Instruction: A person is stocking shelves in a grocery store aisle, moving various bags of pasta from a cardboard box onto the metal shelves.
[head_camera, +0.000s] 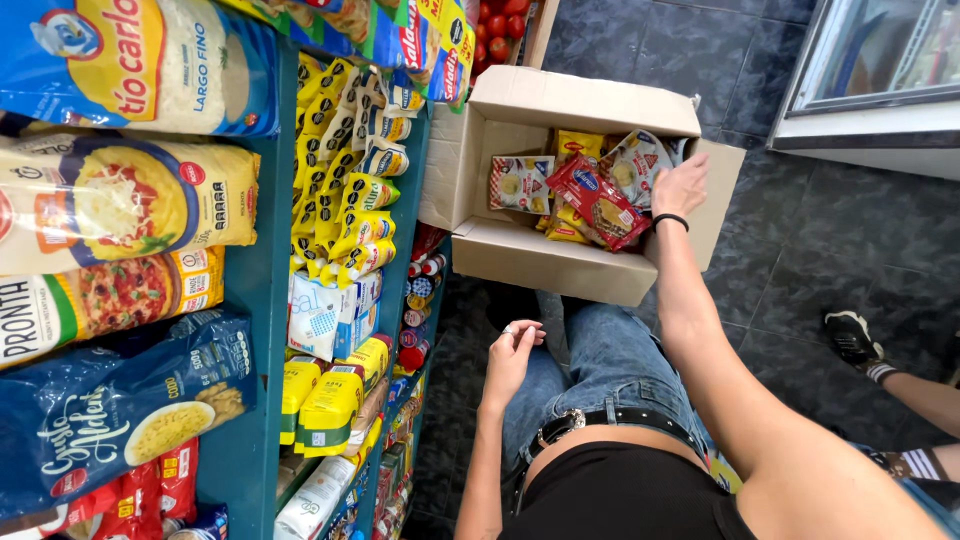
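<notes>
An open cardboard box (520, 255) stands on the dark tiled floor in front of me, holding several food packets. My right hand (680, 185) reaches into its right side, fingers around a pale packet (632, 163) beside a red packet (597, 200). A black band circles that wrist. My left hand (512, 355) hangs empty over my left knee, fingers loosely curled, a ring on one finger. A white packet with a yellow picture (520, 183) lies at the box's left.
Teal shelves (258, 280) on my left carry bags of rice, pasta, salt and yellow packets (345, 215). Another person's shoe (852, 337) and leg are at the right. A glass-fronted cabinet (870, 70) stands at the upper right. Tomatoes (500, 25) sit behind the box.
</notes>
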